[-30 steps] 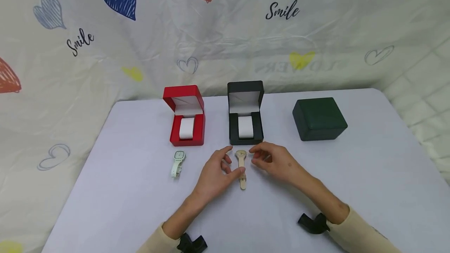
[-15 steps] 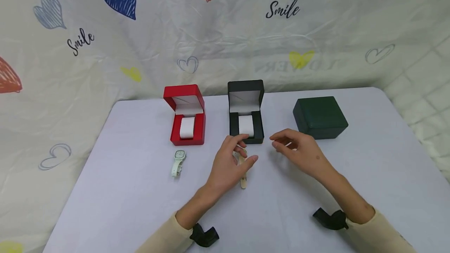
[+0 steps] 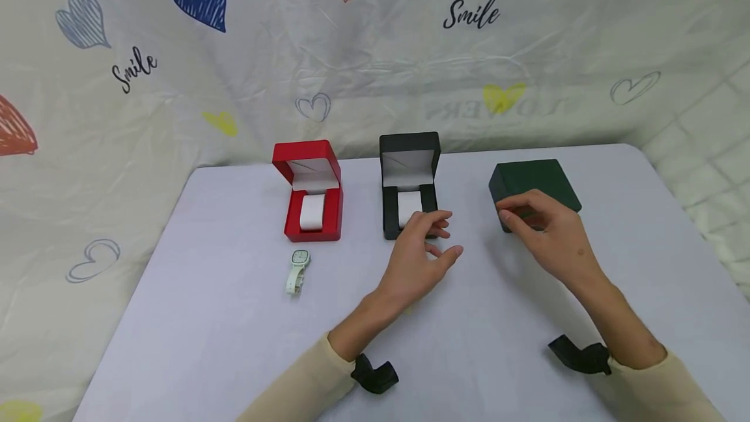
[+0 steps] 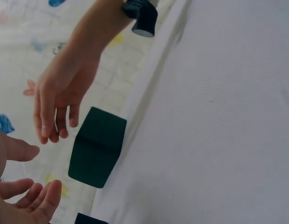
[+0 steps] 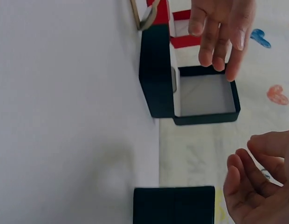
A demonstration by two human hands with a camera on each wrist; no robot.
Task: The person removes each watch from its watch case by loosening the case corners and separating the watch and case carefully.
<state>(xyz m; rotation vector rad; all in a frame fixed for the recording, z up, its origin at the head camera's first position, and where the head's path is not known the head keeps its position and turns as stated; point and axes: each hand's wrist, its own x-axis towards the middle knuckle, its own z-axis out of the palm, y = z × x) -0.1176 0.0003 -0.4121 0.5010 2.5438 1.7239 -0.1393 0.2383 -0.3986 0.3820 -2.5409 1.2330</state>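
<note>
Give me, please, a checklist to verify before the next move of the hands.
1. Red box open: ok.
2. Black box open: ok.
3. Green box open: not ok, closed.
4. What is inside the green box: cannot tell, hidden.
5. Left hand and right hand free: ok, no held thing visible.
6. Right hand apart from the green box: ok, wrist views show a gap.

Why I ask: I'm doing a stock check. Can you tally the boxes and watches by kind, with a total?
Boxes: 3 (red box, black box, green box)
Watches: 2 (mint watch; beige watch, mostly hidden in the head view)
Total: 5
</note>
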